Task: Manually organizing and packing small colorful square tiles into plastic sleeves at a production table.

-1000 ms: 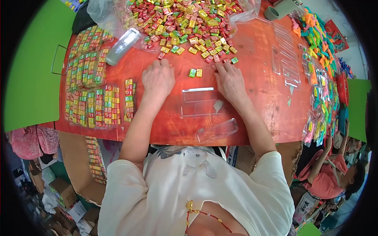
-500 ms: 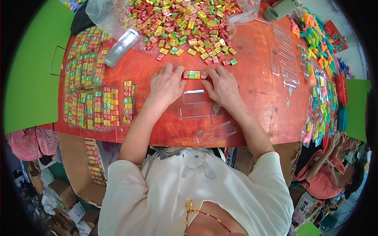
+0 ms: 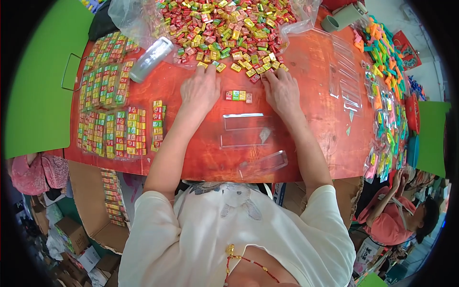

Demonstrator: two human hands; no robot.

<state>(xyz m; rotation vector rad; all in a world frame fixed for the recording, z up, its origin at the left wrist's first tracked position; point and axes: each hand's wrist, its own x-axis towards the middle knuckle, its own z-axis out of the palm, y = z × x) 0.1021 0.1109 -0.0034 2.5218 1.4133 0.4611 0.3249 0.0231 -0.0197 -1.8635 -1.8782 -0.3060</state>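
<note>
A short row of several small candy-like boxes [image 3: 235,95], red, green and yellow, lies on the red table between my hands, its right-end piece slightly lower. My left hand [image 3: 201,90] is beyond the row to the left, fingers stretched forward and touching loose boxes at the near edge of the large pile [image 3: 215,36]. On the right, my right hand [image 3: 283,93] reaches to the same edge, its bent fingers apart over a few boxes. Its fingertips are partly hidden. Clear plastic trays [image 3: 244,123] lie nearer my body, with another tilted tray [image 3: 263,164] near the table edge.
Filled packs of boxes [image 3: 112,134] stand in rows at the left, beside a clear bottle [image 3: 151,60]. More clear trays [image 3: 345,71] lie at the right. A heap of coloured plastic toys [image 3: 385,48] and a grey-green cup [image 3: 330,23] are further right. Another person [image 3: 389,217] sits at the right.
Both hands have left the ends of the short row and moved forward to the pile's near edge. The row stays on the table, now untouched.
</note>
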